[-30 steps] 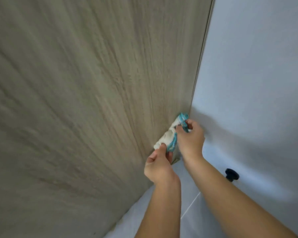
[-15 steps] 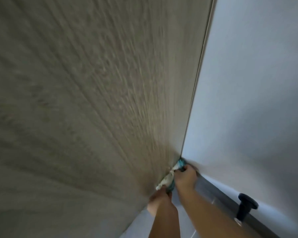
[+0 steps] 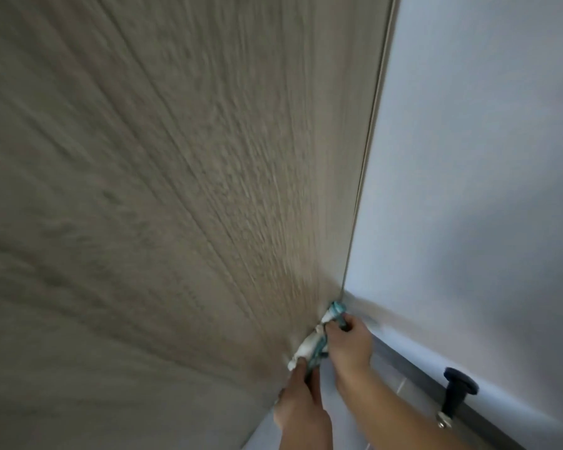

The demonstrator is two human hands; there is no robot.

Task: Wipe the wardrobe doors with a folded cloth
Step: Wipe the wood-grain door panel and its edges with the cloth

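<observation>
Wardrobe door (image 3: 176,190), a broad wood-grain panel, fills everything above and left of the fingers. Its right edge meets a pale wall (image 3: 485,157) that rises above and right of them. A dark skirting (image 3: 413,365) runs along the wall's foot, just right of the right hand (image 3: 348,345). That hand reaches furthest in, with its forearm slanting up from the lower right. Its fingers are curled round the teal upper end of the folded cloth (image 3: 309,347), close to the corner where door meets wall. The left hand (image 3: 301,407) sits lower and nearer the camera, pinching the cloth's white lower end. Blur hides how each of its fingers lies.

The cloth is drawn into a narrow strip between the two grips. Its long axis runs from lower left to upper right, and it seems to lie against the door's lowest part. The unwiped panel lies up and left of both grips, so the next stroke probably travels that way. A black door stop (image 3: 457,394) stands well apart, right of both hands.
</observation>
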